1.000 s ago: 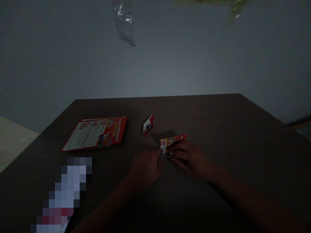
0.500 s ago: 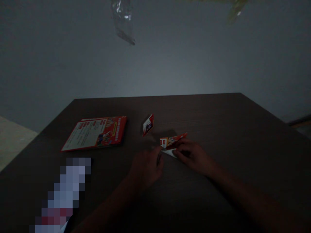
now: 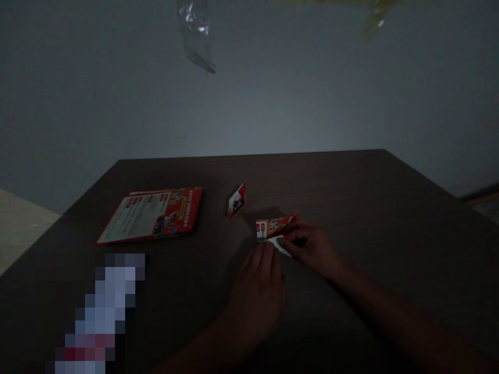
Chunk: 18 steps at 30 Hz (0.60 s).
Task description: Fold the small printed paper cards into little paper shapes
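Observation:
A folded piece of printed paper [image 3: 276,227], red and orange with a white inner side, stands partly opened on the dark table [image 3: 331,192]. My right hand [image 3: 314,248] pinches its right side between thumb and fingers. My left hand [image 3: 260,291] comes from below with its fingers close together and bent at the paper's near edge. The left thumb and fingertips are largely hidden. Just beyond, to the left, a small folded red and white card [image 3: 237,201] stands tilted on the table.
A red and white printed booklet or stack of sheets [image 3: 152,215] lies at the left. Nearer the front left is a blurred-out light object [image 3: 105,306]. A clear plastic bag [image 3: 198,39] hangs against the grey wall [image 3: 296,98] behind the table.
My left hand has moved right and turned, from the paper's left corner to its near edge. The right hand keeps its pinch. The small card and booklet stay put.

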{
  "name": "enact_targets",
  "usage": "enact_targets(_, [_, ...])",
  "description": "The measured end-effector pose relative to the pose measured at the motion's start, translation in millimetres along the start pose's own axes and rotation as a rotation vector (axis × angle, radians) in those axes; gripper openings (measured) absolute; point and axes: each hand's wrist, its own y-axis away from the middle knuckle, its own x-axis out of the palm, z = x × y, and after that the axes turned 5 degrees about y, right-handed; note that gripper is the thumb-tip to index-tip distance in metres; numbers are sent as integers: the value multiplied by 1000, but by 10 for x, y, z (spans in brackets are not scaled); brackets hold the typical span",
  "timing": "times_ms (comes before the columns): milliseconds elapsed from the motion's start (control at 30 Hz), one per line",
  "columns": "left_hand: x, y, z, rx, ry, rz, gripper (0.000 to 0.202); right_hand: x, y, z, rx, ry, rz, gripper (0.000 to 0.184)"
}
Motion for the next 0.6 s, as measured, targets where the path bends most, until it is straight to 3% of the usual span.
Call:
enact_targets(333, [23,-24,17,-47,33,-5,44,17,-15,-44,79,-18,-44,17])
enact_targets(600, [16,-57,22,-36,48,9,43,-51,-19,1,33,126,-12,16])
